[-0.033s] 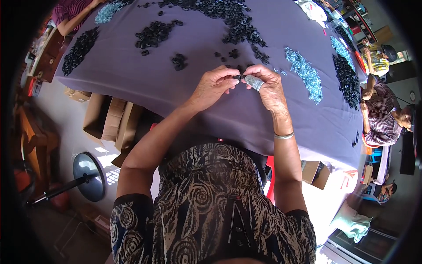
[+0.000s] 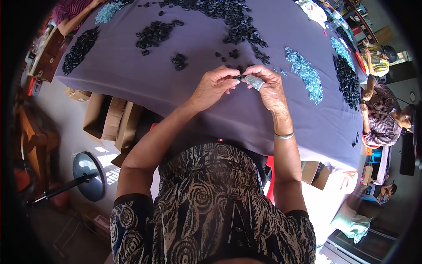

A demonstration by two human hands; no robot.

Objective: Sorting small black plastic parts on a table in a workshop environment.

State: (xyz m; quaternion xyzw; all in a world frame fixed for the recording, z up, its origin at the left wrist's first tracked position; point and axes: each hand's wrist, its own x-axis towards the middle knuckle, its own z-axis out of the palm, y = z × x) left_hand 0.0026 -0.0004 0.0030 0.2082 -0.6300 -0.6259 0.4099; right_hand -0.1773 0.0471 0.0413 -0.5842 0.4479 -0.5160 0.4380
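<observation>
Above the near part of the table, my left hand (image 2: 215,87) pinches a small black part (image 2: 238,77) between thumb and fingertips. My right hand (image 2: 271,90) meets it from the other side, its fingers closed at the part's right end. A grey wrapping (image 2: 254,82) covers the right thumb. Whether a second tiny piece sits between the right fingertips is too small to tell. Just beyond the hands lie a few loose black pieces (image 2: 233,53) and a small black cluster (image 2: 179,61). To the right of my right hand spreads a pile of clear bluish small pieces (image 2: 303,72).
A purple-grey cloth (image 2: 198,42) covers the table. More black pieces form piles at the far middle (image 2: 235,26), left (image 2: 80,50) and right (image 2: 346,81). Other people sit along the right side and far left. Cardboard boxes (image 2: 110,119) and a round-based stand (image 2: 89,176) are at left.
</observation>
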